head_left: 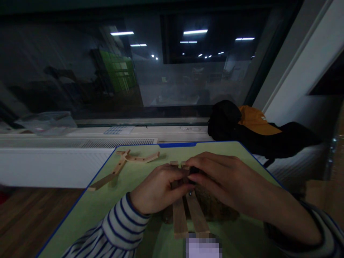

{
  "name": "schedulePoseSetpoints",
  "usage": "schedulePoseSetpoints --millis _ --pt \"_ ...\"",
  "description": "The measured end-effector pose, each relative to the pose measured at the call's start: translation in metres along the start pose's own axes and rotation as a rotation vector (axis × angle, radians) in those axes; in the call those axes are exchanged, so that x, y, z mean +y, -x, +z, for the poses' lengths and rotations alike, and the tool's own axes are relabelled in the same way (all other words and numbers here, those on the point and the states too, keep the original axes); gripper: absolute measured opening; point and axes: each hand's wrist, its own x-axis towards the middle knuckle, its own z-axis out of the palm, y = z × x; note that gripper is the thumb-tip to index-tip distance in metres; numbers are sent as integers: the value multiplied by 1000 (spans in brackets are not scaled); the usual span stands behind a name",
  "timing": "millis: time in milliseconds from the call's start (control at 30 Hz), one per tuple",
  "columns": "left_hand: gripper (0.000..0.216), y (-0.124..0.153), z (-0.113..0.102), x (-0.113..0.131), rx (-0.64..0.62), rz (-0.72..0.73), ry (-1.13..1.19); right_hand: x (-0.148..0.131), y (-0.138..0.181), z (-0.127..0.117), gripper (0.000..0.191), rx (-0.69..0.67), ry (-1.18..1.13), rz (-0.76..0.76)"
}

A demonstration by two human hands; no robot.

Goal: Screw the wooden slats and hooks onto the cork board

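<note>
Two light wooden strips [180, 223] lie side by side in front of me, their near ends pointing toward me. My left hand [159, 188] is closed over them from the left, thumb and forefinger pinched around the strips' middle. From the right, my right hand [227, 177] pinches a small dark piece [194, 171] just above the strips; its exact kind is unclear. A small shiny metal bit [190, 194] shows below the fingertips. Under the strips and my right hand is a dark brown, mottled object [217, 206], partly hidden.
A jointed wooden piece [122, 163] with angled arms and holes lies at the left on the green blue-edged board [88, 211]. Beyond stand a radiator [53, 166], a clear plastic box [51, 122] and dark clothing with an orange cap [256, 118]. A blurred pale patch [203, 247] covers the near edge.
</note>
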Motion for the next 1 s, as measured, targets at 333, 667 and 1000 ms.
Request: schedulePoseSetpoints --millis 333,667,1000 --pt "12 -1 1 -3 105 11 -9 1 -2 1 18 -10 44 -12" --pt "13 -1 -3 -2 51 59 -69 0 -1 -3 26 -41 -173 24" --pt "14 0 -3 -1 -8 -9 11 1 0 -2 21 -14 -135 30"
